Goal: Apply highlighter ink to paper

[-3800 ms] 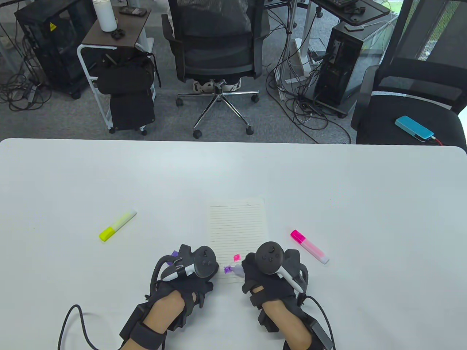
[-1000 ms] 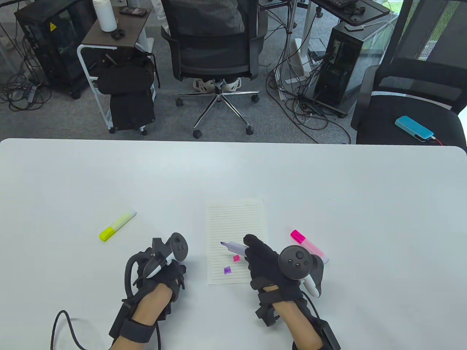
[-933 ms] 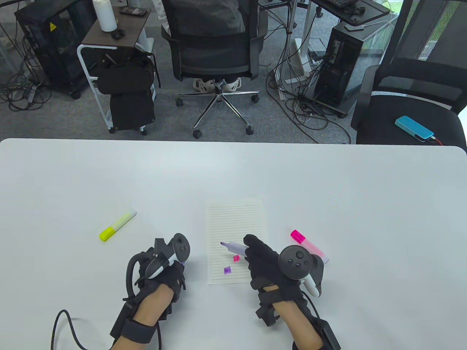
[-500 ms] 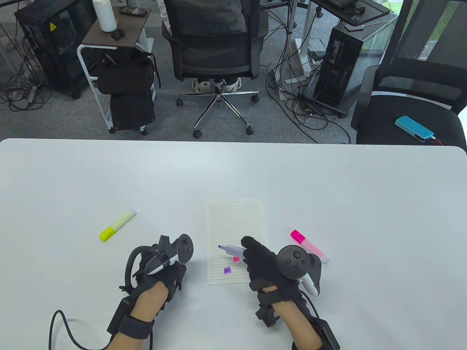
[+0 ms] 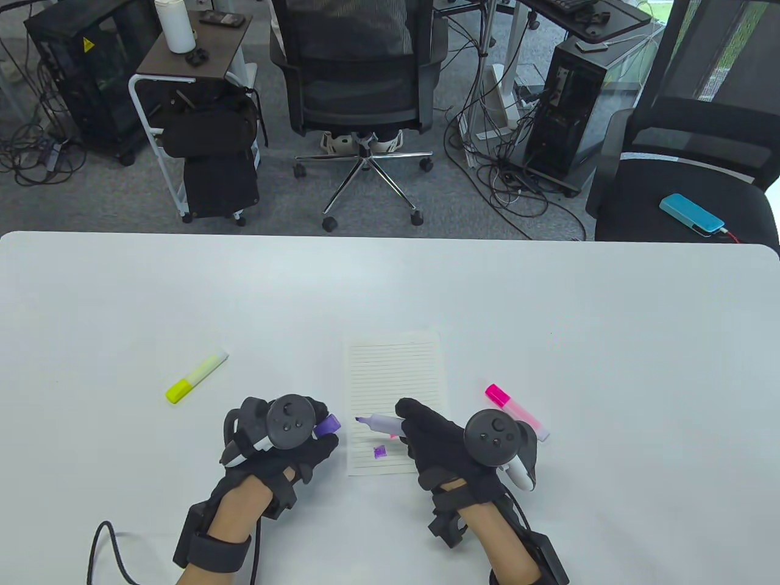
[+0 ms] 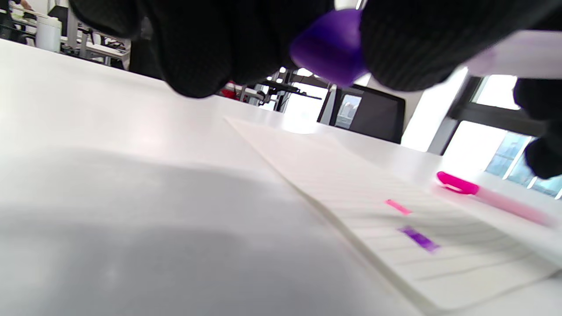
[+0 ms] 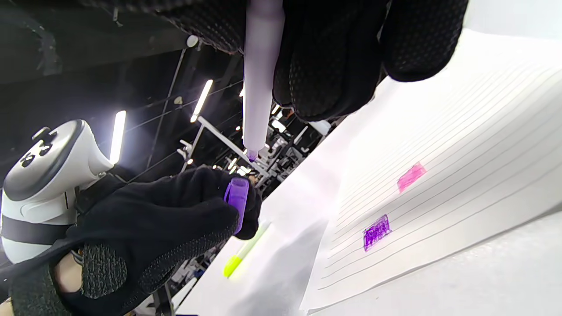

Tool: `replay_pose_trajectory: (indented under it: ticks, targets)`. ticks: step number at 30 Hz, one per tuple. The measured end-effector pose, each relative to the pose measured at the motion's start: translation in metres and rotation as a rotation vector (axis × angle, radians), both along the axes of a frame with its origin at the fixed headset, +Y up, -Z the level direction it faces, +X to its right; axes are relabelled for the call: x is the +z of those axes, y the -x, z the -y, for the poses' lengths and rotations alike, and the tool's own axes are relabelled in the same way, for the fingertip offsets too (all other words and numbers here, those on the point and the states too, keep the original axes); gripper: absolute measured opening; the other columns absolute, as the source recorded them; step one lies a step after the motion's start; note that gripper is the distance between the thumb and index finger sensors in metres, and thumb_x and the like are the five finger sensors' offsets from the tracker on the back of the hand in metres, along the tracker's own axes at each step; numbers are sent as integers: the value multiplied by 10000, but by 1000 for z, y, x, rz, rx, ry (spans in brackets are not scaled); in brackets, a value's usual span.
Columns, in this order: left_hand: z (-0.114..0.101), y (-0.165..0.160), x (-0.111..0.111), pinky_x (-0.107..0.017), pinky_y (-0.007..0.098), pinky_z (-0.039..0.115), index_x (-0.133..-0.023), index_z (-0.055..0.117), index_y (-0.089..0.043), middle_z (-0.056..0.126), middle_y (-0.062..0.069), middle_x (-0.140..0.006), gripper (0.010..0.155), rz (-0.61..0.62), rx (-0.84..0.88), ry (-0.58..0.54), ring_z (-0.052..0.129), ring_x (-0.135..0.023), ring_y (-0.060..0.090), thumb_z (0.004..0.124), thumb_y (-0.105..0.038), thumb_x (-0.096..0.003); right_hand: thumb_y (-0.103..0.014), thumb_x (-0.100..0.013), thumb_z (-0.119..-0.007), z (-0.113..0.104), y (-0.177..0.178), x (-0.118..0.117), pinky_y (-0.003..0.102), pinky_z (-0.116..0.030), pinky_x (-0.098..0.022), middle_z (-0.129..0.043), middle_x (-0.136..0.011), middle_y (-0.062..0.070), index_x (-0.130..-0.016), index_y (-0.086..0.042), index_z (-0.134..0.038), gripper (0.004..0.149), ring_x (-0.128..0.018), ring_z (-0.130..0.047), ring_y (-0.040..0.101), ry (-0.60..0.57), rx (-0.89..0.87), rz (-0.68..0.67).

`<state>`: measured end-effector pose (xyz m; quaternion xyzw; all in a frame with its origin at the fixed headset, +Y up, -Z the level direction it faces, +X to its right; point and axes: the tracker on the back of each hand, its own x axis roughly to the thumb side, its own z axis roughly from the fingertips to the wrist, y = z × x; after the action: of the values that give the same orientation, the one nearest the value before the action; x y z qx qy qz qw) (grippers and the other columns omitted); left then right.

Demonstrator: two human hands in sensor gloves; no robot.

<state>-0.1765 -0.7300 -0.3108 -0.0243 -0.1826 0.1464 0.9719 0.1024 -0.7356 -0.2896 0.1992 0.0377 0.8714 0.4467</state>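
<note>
Now, table view: the right hand grasped the purple highlighter by its barrel; the bare tip pointed left, toward the left hand, which pinched the purple cap.
Long axis: the highlighter lay nearly level across the near half of the paper, above the sheet as far as could be told, and the cap lay just left of the tip, close but apart.
Paper: it lay flat on the desk between the hands, carrying a purple patch; the yellow highlighter lay well to the left, the pink highlighter just beyond the right hand.
Left wrist view: the cap sat held between gloved fingers; below lay the paper with a pink patch and the purple patch.
Right wrist view: the barrel ran down from the right hand's fingers, its tip just above the cap, the two roughly in line.
Judgement: capping looked like the coming move, with the ink already laid down.
</note>
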Motion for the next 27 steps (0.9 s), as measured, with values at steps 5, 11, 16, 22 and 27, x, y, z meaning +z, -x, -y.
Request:
replay_pose_trajectory:
  ticks: [5,11,16,22,27]
  targets:
    - [0,-4,1,-659,629,651,-860,704,-153,764,93,-928,641,27,7,-28,889,-764,311,866,-535,-371,-332,-650,-672,-2,2,1,597,-696,-604,-834,-874,158,-1054,-172,-632,437,-602,-921,345,-12,-8,-28]
    - [-2,-12,5,-656,627,659,-868,699,-159,760,96,-937,636,75,17,-62,895,-767,309,893,-500,-367,-331,-649,-673,0,5,1,598,-696,-605,-833,-876,158,-1056,-173,-630,438,-605,-920,346,-9,3,-46]
    - [-1,-20,8,-641,614,699,-888,668,-175,744,100,-955,631,116,90,-58,938,-740,283,906,-447,-370,-328,-648,-677,2,7,0,601,-691,-610,-828,-887,153,-1058,-178,-628,440,-616,-916,352,-3,17,-83]
    - [4,-15,3,-619,578,743,-931,593,-208,730,65,-942,632,147,394,72,990,-642,215,884,-365,-392,-314,-643,-680,0,8,1,608,-683,-625,-810,-916,140,-1062,-189,-622,441,-648,-907,352,-56,21,-108]
    - [14,-19,3,-542,541,815,-968,626,-244,814,29,-868,690,178,608,228,1014,-493,151,884,-502,-382,-302,-642,-677,2,22,6,616,-675,-632,-792,-932,140,-1064,-187,-614,442,-671,-891,362,-74,-10,-199]
